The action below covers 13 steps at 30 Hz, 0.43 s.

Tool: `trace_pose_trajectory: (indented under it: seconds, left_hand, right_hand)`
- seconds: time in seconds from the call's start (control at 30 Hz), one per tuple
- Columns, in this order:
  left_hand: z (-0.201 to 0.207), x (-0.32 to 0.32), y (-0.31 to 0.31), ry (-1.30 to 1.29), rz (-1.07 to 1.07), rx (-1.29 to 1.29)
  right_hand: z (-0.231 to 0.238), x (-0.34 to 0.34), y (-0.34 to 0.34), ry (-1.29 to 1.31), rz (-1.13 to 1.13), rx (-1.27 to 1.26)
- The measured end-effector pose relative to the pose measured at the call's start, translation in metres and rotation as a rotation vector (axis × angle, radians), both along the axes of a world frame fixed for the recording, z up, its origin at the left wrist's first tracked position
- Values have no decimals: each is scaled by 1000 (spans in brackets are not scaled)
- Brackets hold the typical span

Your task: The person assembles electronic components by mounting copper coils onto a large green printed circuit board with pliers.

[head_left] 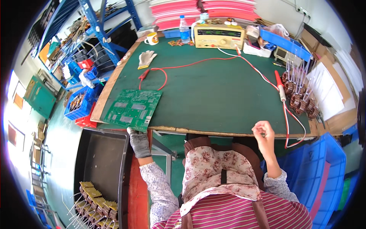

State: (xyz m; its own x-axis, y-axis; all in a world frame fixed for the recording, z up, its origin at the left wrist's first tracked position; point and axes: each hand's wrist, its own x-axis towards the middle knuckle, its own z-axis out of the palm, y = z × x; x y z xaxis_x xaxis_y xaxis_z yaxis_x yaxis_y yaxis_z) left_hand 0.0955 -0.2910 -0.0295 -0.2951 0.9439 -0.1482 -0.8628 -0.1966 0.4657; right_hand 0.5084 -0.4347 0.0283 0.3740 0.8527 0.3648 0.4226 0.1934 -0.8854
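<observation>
A green circuit board (133,108) lies at the left front of the green-topped table, its near corner reaching over the front edge. My left hand (139,143), in a grey glove, grips that corner from below; the board hides part of the fingers. My right hand (264,133) is bare and raised at the table's front edge, right of the middle. Its fingers are curled in toward the thumb, and I cannot make out whether anything small is between them. Beyond the board lies a red clip (143,74) on a red lead. A red-and-white probe (280,87) rests beyond my right hand.
A yellow bench instrument (219,37), a water bottle (184,30), a cup (151,38) and a white glove (146,59) are at the back. Copper coils (301,100) stand at the right. Below are a black tray (103,152) with wound parts and blue crates (310,171).
</observation>
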Motion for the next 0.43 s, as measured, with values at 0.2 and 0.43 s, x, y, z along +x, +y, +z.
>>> trace_pose_trajectory:
  seconds: [0.2, 0.43]
  left_hand:
    - [-26, 34, -46, 149, -137, 172]
    - [-31, 30, -67, 121, -549, 283]
  right_hand:
    - [-22, -2, -7, -4, 69, -41]
    - [-11, -41, 23, -4, 196, -158]
